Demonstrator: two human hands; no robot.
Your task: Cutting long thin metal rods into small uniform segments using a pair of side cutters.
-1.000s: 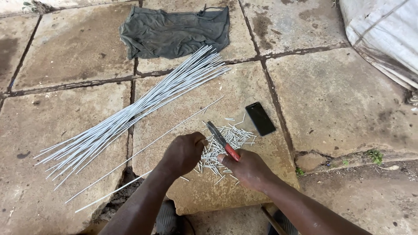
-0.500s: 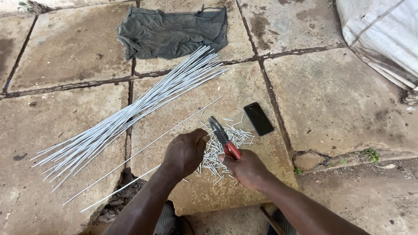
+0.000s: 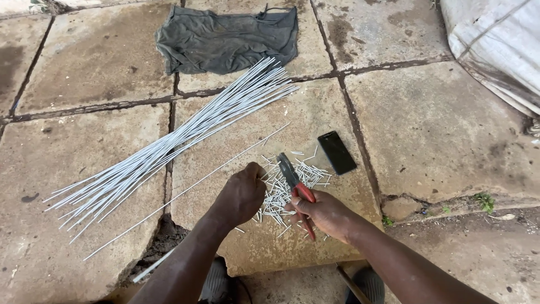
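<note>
My right hand [image 3: 325, 214] grips red-handled pliers [image 3: 296, 190], their dark jaws pointing up and left over a heap of short cut white wire pieces [image 3: 281, 190]. My left hand [image 3: 241, 194] is curled just left of the jaws, fingers pinched at the heap; what it holds is hidden, possibly a thin white rod. A bundle of long white rods [image 3: 174, 138] lies diagonally to the left. One single rod [image 3: 185, 194] lies apart below the bundle, running toward my left hand.
A black phone [image 3: 336, 152] lies face up right of the heap. A dark grey cloth [image 3: 225, 38] is spread at the top. White sacking [image 3: 498, 45] fills the top right corner. The ground is cracked stone slabs [image 3: 439, 129] with gaps.
Both hands and the pliers stay over the heap with only slight shifts; the view has drifted a little.
</note>
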